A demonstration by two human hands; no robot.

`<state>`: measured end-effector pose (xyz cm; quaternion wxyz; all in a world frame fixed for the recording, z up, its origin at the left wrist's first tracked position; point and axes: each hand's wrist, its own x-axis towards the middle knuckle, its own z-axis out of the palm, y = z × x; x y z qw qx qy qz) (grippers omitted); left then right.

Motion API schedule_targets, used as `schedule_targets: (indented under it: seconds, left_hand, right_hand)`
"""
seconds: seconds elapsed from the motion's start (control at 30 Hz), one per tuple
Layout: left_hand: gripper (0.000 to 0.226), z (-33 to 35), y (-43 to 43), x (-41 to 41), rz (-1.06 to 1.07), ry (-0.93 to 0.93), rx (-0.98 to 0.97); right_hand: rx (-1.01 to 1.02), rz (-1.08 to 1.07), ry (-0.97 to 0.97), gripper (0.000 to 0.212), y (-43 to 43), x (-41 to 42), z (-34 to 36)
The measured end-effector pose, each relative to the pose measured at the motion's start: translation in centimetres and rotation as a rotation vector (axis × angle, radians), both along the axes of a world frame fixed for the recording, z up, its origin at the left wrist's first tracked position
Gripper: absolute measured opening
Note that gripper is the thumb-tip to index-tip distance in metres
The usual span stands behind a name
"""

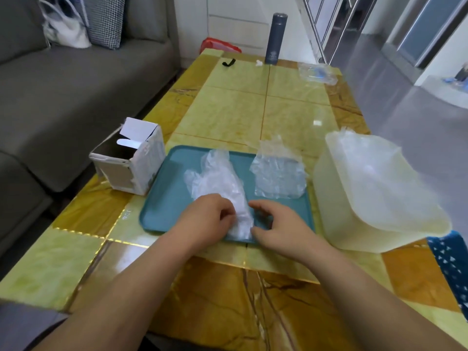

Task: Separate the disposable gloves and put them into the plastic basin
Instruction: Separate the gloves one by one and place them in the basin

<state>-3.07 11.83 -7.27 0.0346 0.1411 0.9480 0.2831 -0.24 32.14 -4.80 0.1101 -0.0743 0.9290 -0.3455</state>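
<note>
1. At the far left the cardboard box point(131, 163) stands open beside the tray point(164, 198), its torn top facing up. I cannot see anything inside it.
2. My left hand point(206, 219) is on the near part of the tray. Its fingers are curled in and its thumb and fingertips pinch the cuff end of the stack of gloves point(217, 181).
3. That stack lies flat on the tray between my hands, fingers pointing away from me. It looks like several thin layers clinging together (hard to count through clear film), so I judge this is the unseparated part of the job.
4. My right hand point(278, 224) sits just right of the cuff, fingers arched and tips at the stack's right edge. I cannot tell whether it has a layer pinched or only touches it.
5. Further right, a crumpled sheet of clear film point(278, 173) lies on the tray's far right corner. It may be packaging or more gloves; I cannot tell.
6. At the far right the plastic basin point(354, 224) stands beside the tray with a heap of loose gloves point(374, 173) already in it.
7. My judgement: part is done, and the stack under my hands is not yet peeled apart.
</note>
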Motion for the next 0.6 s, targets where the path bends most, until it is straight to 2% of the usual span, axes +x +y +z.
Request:
schedule_targets:
  seconds: [0.1, 0.2, 0.27, 0.33, 0.5, 0.6]
  left_hand:
    - [0.01, 0.5, 0.1, 0.4, 0.027, 0.068, 0.083]
    - [0.01, 1.5, 0.3, 1.0, 0.084, 0.249, 0.26]
    - [0.01, 2.7, 0.6, 1.7, 0.117, 0.314, 0.372]
    - [0.01, 3.6, 1.0, 2.4, 0.113, 0.312, 0.483]
    - [0.005, 5.2, 2.1, 3.4, 0.126, 0.007, 0.931]
    - [0.025, 5.7, 1.7, 3.6, 0.094, -0.104, 1.066]
  right_hand:
    - [-0.024, 0.047, 0.029, 0.077, 0.3, 0.1, -0.4]
    - [-0.134, 0.013, 0.059, 0.094, 0.2, 0.6, -0.1]
    - [-0.19, -0.029, 0.137, 0.096, -0.1, 0.8, 0.4]
    - [-0.241, -0.091, 0.227, 0.089, -0.5, 0.9, 1.1]
    - [-0.445, -0.19, 0.403, 0.043, -0.9, 1.1, 3.0]
    - [-0.486, -0.166, 0.454, 0.029, -0.3, 1.4, 3.9]
